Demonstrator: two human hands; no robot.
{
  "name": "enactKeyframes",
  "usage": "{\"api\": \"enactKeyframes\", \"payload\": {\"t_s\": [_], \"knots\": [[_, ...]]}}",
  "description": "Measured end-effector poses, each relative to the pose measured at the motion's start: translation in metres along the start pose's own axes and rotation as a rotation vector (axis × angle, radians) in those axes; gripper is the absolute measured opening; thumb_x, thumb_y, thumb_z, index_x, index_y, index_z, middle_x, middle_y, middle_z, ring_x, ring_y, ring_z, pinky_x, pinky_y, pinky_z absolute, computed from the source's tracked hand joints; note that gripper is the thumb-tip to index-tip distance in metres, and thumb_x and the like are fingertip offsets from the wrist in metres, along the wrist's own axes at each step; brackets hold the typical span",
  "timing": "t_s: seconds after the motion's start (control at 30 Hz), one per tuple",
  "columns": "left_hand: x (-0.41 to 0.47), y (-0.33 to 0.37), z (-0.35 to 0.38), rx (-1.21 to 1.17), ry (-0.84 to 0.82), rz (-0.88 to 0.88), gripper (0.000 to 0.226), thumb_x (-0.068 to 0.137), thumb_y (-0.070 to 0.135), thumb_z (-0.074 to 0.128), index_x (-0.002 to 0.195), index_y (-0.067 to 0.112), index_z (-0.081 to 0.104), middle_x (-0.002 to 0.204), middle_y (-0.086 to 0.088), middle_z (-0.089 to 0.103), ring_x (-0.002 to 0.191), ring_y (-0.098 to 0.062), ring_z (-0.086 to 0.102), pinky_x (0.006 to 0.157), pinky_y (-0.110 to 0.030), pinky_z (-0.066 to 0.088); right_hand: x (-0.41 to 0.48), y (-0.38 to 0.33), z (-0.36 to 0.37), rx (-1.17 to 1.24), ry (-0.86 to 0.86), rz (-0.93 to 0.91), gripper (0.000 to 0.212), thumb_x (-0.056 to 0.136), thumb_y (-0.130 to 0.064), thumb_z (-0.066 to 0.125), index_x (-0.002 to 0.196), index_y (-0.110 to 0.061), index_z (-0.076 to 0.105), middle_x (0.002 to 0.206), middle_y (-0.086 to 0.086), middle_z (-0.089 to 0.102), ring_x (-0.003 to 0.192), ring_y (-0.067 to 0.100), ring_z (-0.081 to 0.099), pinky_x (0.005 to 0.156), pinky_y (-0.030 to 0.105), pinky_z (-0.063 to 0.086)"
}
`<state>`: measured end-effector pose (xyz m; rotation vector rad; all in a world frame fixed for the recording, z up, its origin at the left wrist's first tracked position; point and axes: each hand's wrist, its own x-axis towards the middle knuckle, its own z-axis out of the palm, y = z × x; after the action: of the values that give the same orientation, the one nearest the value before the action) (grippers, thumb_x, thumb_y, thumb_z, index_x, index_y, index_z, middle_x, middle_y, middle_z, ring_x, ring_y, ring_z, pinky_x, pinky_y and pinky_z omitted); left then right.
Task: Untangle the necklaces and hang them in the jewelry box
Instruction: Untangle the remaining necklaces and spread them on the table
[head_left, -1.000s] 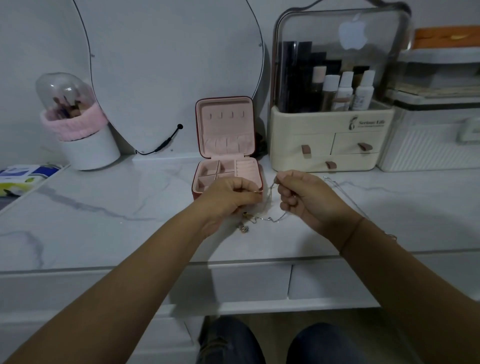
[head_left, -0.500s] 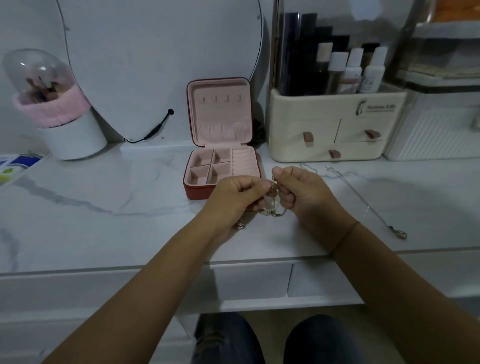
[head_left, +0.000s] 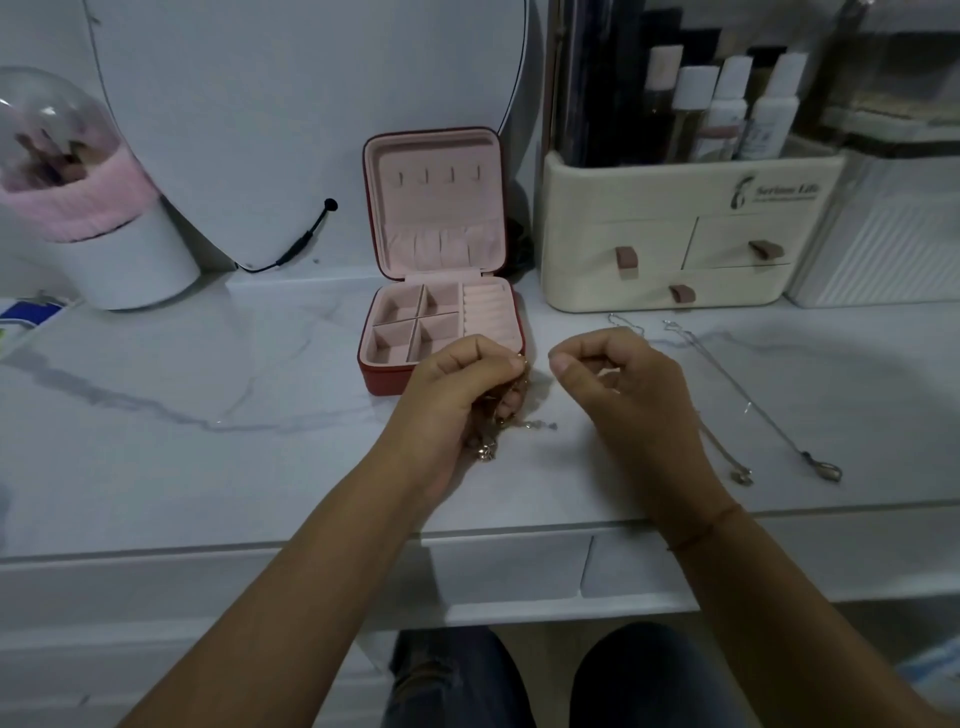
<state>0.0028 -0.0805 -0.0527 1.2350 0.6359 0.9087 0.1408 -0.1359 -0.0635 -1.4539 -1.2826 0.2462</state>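
Gold necklaces (head_left: 501, 415) hang in a tangled bunch from the left hand (head_left: 457, 389), whose fingers curl round them just in front of the open jewelry box (head_left: 384, 380). They look light, limp and fine, easy to kink, so I'd pick at one strand near the knot rather than tug. The right hand (head_left: 623, 384) is curled, thumb meeting forefinger; whether it holds a strand I cannot tell. Half a second earlier both hands met at the chain; now they stand apart. Two silver necklaces (head_left: 753, 410) lie on the tabletop (head_left: 208, 467) to the right.
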Motion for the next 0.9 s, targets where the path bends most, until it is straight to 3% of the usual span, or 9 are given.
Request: {"api": "enactKeyframes", "payload": {"t_s": [0.17,0.37,0.57,0.67,0.9], "knots": [[-0.002,0.000,0.001,0.060,-0.009,-0.018,0.012,0.088,0.010,0.057,0.080,0.005,0.063,0.064,-0.010,0.054,0.060,-0.016,0.050,0.050,-0.022,0.043,-0.013,-0.004,-0.001,0.171,-0.124,0.001,0.015,0.086,-0.013,0.067,0.077,-0.025,0.070,0.076,-0.006,0.071,0.072,0.011,0.064,0.068,0.018,0.052],[-0.002,-0.001,0.003,0.069,0.006,-0.033,0.015,0.087,0.006,0.060,0.073,0.006,0.066,0.065,-0.011,0.056,0.059,-0.015,0.052,0.051,-0.020,0.047,-0.016,0.000,-0.004,0.137,-0.036,0.050,0.016,0.082,-0.014,0.070,0.074,-0.026,0.064,0.065,-0.009,0.064,0.059,0.006,0.056,0.058,0.011,0.046],[-0.004,-0.001,0.003,0.134,-0.011,-0.016,0.015,0.085,0.004,0.064,0.072,0.009,0.069,0.070,-0.013,0.060,0.065,-0.021,0.053,0.061,-0.028,0.047,-0.017,0.001,-0.003,0.107,-0.036,0.048,0.012,0.082,-0.021,0.070,0.078,-0.032,0.066,0.076,-0.006,0.070,0.071,0.019,0.064,0.068,0.025,0.055],[-0.005,-0.002,0.003,0.193,-0.027,-0.003,0.015,0.085,0.006,0.065,0.073,0.012,0.070,0.070,-0.010,0.063,0.065,-0.017,0.057,0.058,-0.026,0.049,-0.016,0.002,-0.003,0.114,-0.028,0.041,0.014,0.082,-0.020,0.069,0.081,-0.034,0.065,0.077,-0.006,0.070,0.072,0.019,0.065,0.069,0.026,0.056],[-0.006,-0.003,0.003,0.240,-0.022,0.025,0.014,0.086,0.006,0.064,0.074,0.011,0.068,0.073,-0.012,0.062,0.068,-0.024,0.055,0.064,-0.036,0.046,-0.016,0.002,-0.003,0.111,-0.023,0.002,0.017,0.083,-0.020,0.067,0.080,-0.036,0.065,0.081,-0.006,0.070,0.074,0.013,0.065,0.068,0.019,0.054]]}}
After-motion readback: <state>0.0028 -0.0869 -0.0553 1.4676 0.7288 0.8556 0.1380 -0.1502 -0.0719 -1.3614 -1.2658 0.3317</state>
